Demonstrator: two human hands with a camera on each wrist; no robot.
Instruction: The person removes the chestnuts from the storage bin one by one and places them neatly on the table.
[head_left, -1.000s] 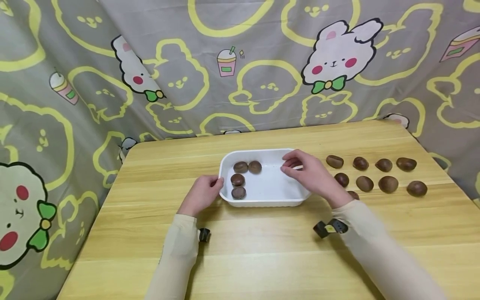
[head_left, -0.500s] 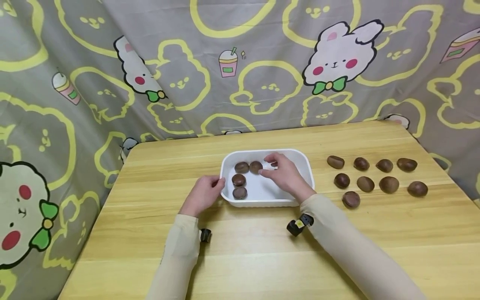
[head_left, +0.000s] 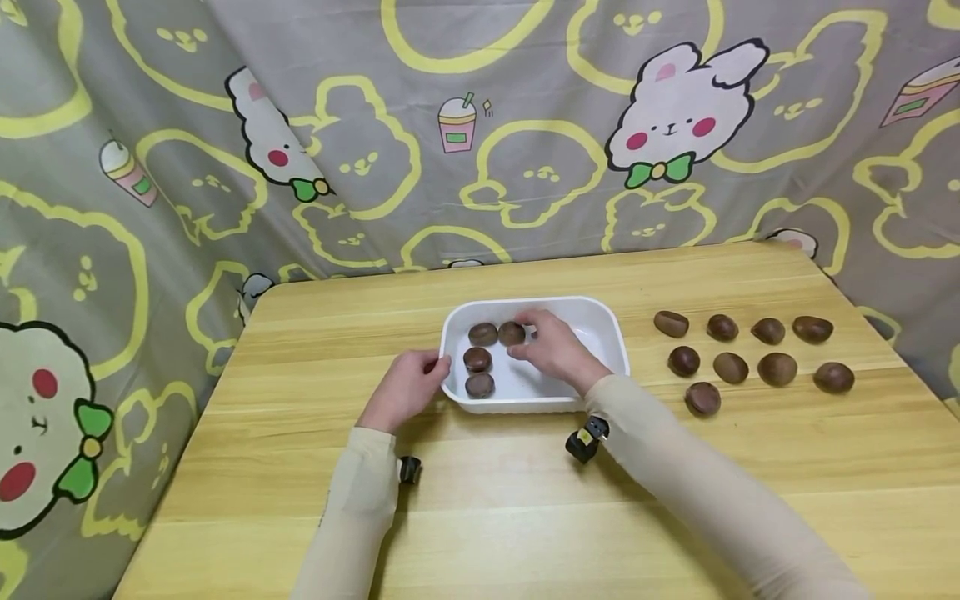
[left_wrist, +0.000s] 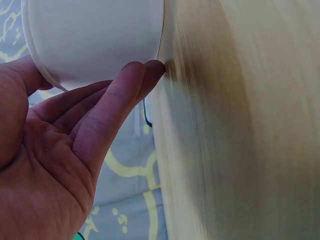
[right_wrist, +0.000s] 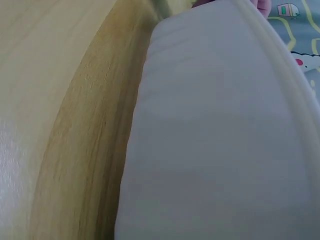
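A white rectangular tray (head_left: pixel 551 406) stands on the wooden table with several brown chestnuts in its left part. My left hand (head_left: pixel 405 390) holds the tray's left end, its thumb at the rim; in the left wrist view, fingers (left_wrist: pixel 117 95) lie against the tray's outer wall (left_wrist: pixel 95 40). Inside the tray, my right hand (head_left: pixel 558 350) pinches the back-row chestnut (head_left: pixel 512 333) between thumb and fingertips. Left of it lies another chestnut (head_left: pixel 483 334), with two more (head_left: pixel 477 360) nearer the front. The right wrist view shows mostly the tray's long side (right_wrist: pixel 215 125); the right hand's fingers are out of sight there.
To the right of the tray, several chestnuts (head_left: pixel 777 369) lie in loose rows on the table (head_left: pixel 495 500). A grey patterned curtain (head_left: pixel 540 92) hangs behind and to the left of the table.
My right hand has moved left, from the tray's right side to the back-row chestnut, and its fingers have closed round it. The left hand stays at the tray's left end.
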